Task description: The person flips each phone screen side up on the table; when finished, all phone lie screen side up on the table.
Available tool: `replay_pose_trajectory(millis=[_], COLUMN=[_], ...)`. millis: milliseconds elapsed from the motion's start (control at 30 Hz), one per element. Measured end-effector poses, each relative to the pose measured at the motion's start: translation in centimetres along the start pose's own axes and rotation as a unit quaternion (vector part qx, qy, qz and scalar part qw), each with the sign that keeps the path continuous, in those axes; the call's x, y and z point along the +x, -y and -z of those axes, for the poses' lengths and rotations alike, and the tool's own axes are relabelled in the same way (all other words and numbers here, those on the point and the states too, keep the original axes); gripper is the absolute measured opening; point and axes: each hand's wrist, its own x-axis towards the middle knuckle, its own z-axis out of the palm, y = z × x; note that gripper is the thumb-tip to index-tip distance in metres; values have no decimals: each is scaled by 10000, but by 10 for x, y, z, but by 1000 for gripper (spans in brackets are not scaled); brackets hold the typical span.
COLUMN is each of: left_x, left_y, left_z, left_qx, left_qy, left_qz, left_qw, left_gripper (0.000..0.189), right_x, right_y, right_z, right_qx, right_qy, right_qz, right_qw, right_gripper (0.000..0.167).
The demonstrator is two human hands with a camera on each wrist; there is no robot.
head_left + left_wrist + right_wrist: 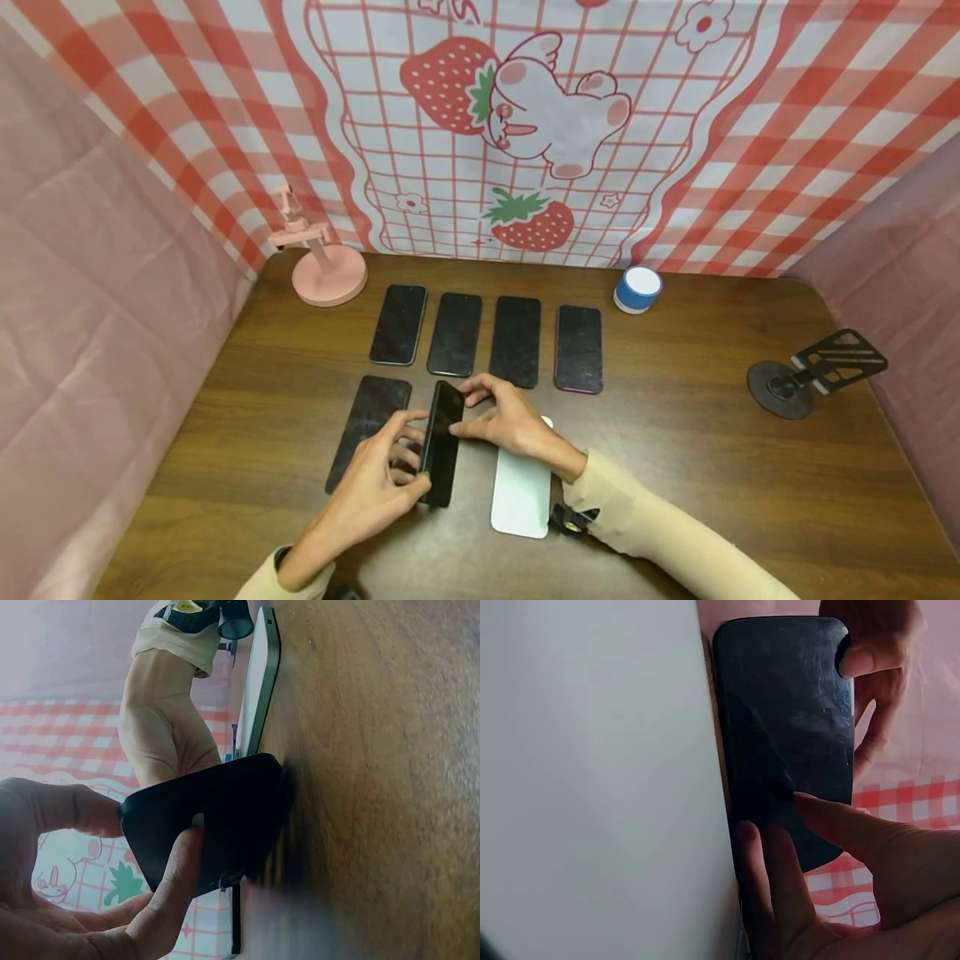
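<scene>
A black smartphone [444,454] stands tilted up on its long edge between both hands, its dark screen facing right. My left hand [372,482] grips its near end, thumb at the near corner and fingers behind the back, as the left wrist view shows. My right hand [512,419] holds the far end, with the thumb on the screen [787,712] and the other fingers by the far edge. Left of it another dark smartphone [367,425] lies flat. A white smartphone or phone-shaped slab [521,496] lies under the right wrist, partly covered.
Several dark phones lie in a row behind the hands, among them one with a pinkish edge [578,348]. A pink phone stand [328,277] is at back left, a blue-and-white cylinder [637,290] at back right, and a black folding stand [782,389] at far right.
</scene>
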Motion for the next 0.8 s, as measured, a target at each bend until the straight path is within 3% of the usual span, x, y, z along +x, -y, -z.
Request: replay_pose_trajectory(millis=[433,800], left_x=[2,3], left_y=[3,6], left_z=[4,8], left_qx=[161,525], left_qy=[-156,-95], left_qz=[317,305], left_qw=[9992,9981], left_gripper=[69,66], right_x=[1,2], right_y=[3,6], right_z=[-3,-3], right_qx=[-640,-997], right_qy=[-267,-329], right_qz=[4,47], right_qw=[9976,9945], right_gripper=[57,58])
